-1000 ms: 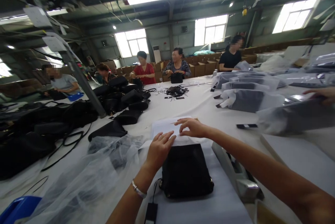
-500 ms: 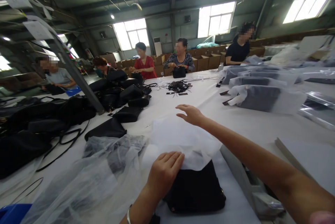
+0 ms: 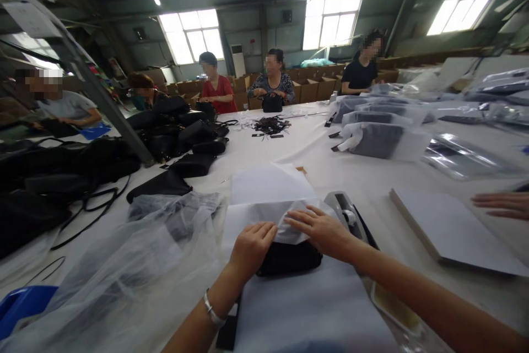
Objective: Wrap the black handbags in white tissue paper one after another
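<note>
A black handbag [image 3: 289,260] lies on the table in front of me, its far part covered by white tissue paper [image 3: 248,215]. My left hand [image 3: 254,248] is closed at the left edge of the paper-covered bag, fingers pressed together, thumb hidden. On the right, my right hand [image 3: 320,229] rests on the paper with its fingers stretched out and apart. The fingertips of both hands come close over the bag. Under and in front of the bag lies a large white sheet [image 3: 306,309]. A grey tape dispenser [image 3: 347,210] sits just beyond my right hand.
Black bags [image 3: 82,166] are heaped at left beside a metal post [image 3: 103,102]. Clear plastic [image 3: 136,276] spreads at near left. A stack of white sheets [image 3: 450,226] and wrapped bags [image 3: 376,138] are at right. Another person's hand [image 3: 502,204] reaches in. Several people work opposite.
My right hand has come back from beyond the bag onto the paper beside my left hand. Less of the bag's black side shows, and its near edge is farther from me.
</note>
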Demonstrator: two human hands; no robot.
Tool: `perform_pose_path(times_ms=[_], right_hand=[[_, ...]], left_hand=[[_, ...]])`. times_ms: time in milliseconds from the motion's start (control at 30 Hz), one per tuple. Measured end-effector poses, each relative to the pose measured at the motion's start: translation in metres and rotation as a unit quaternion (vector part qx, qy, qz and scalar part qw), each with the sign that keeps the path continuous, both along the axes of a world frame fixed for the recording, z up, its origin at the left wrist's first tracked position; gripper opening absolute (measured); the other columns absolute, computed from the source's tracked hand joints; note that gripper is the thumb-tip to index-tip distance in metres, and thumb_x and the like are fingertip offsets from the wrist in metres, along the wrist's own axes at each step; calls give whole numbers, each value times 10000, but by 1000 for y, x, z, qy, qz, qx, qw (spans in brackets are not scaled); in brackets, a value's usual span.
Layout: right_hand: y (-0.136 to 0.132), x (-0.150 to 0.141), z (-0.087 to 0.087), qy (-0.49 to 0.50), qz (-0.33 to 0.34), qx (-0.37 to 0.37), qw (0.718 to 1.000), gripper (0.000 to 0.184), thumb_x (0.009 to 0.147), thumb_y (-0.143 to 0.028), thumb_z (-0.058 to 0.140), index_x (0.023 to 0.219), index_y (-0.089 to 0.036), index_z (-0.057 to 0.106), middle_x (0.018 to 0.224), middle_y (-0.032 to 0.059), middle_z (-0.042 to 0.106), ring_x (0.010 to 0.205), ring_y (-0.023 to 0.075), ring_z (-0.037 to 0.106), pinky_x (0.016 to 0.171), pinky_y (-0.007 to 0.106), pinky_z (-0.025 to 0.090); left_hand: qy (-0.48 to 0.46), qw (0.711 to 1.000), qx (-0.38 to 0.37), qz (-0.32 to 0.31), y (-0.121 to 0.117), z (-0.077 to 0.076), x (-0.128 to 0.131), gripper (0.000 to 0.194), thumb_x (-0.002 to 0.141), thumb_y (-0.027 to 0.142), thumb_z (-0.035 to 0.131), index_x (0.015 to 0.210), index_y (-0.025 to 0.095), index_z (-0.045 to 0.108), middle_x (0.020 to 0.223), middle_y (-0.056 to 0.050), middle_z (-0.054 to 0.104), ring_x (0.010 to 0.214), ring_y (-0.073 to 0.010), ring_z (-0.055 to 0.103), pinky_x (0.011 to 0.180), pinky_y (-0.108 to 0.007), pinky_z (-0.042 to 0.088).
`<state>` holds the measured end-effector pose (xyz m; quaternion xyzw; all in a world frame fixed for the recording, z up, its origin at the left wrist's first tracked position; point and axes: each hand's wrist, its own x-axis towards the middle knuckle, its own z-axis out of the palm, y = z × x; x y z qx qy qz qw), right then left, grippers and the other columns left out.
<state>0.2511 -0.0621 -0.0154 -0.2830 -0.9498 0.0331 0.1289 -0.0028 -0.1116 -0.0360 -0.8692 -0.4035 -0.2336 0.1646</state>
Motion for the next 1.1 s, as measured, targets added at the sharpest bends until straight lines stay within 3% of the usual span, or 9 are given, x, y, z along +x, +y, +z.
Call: perform_pose_path(times_ms=[133, 267, 433, 600, 700, 867, 933, 1000, 1100], right_hand=[[-11, -6, -31, 62, -42, 57, 996, 600, 868, -9, 421, 1430, -215, 474, 1457, 89, 503, 1330, 232, 479, 1097, 434, 409], [-13, -6, -48, 107, -53, 66, 991, 549, 888, -22, 415, 1376, -241, 541, 1427, 75, 534, 1312, 238, 503, 1082, 453, 430], [-13, 7, -51, 147, -81, 62, 984, 470, 902, -36, 403, 1230, -256, 658, 1275, 48, 660, 1193, 225, 610, 1079, 482, 428], [-51, 15, -44, 254, -212, 68, 941, 407, 952, -156, 442, 1320, -252, 590, 1343, 57, 612, 1301, 237, 509, 1152, 465, 343], [-82, 18, -49, 324, -314, -17, 892, 351, 956, -325, 501, 1279, -236, 607, 1242, 97, 655, 1159, 263, 606, 1037, 446, 473], [-100, 20, -69, 360, -374, -347, 781, 607, 859, -470, 624, 1398, -241, 464, 1062, 76, 709, 805, 231, 710, 690, 361, 614], [-96, 14, -73, 405, -362, -443, 713, 734, 816, -466, 688, 1453, -268, 381, 998, 45, 715, 792, 220, 713, 659, 337, 623], [-92, 5, -72, 489, -352, -507, 617, 804, 791, -426, 740, 1470, -278, 335, 951, 25, 710, 864, 216, 711, 718, 330, 629], [-87, -12, -68, 584, -319, -563, 491, 685, 788, -376, 764, 1370, -231, 434, 1043, 57, 700, 998, 215, 689, 832, 334, 613]], left_hand=[[8, 1000, 1, 5, -3, -10, 0, 241, 940, 112, 510, 1113, 169, 668, 1154, -91, 720, 1017, -216, 684, 823, -350, 553], [3, 1000, 2, 27, -2, -11, -8, 372, 917, 68, 498, 1254, 183, 605, 1307, -91, 645, 1194, -244, 609, 990, -437, 502], [-5, 999, -14, 32, -2, -13, -22, 390, 879, 11, 493, 1206, 169, 635, 1242, -99, 684, 1145, -234, 646, 962, -416, 541], [-8, 1000, -14, 22, -10, -23, -20, 309, 908, 66, 529, 1176, 163, 650, 1239, -96, 685, 1140, -234, 651, 938, -396, 567], [-16, 1000, -14, 21, -14, -27, -19, 296, 925, 94, 528, 1185, 169, 649, 1262, -99, 672, 1175, -236, 631, 957, -401, 562], [-34, 999, -14, 21, -18, -32, -22, 303, 931, 104, 523, 1199, 173, 647, 1278, -100, 663, 1187, -242, 623, 969, -405, 558], [-40, 999, -16, 23, -18, -32, -22, 317, 929, 97, 521, 1211, 174, 643, 1280, -99, 661, 1188, -248, 622, 967, -411, 559], [-47, 998, -18, 25, -18, -32, -22, 323, 930, 97, 517, 1214, 181, 644, 1279, -96, 662, 1188, -247, 622, 964, -410, 562], [-55, 998, -23, 28, -17, -31, -22, 322, 935, 110, 508, 1212, 197, 649, 1276, -89, 665, 1186, -233, 625, 966, -401, 563]])
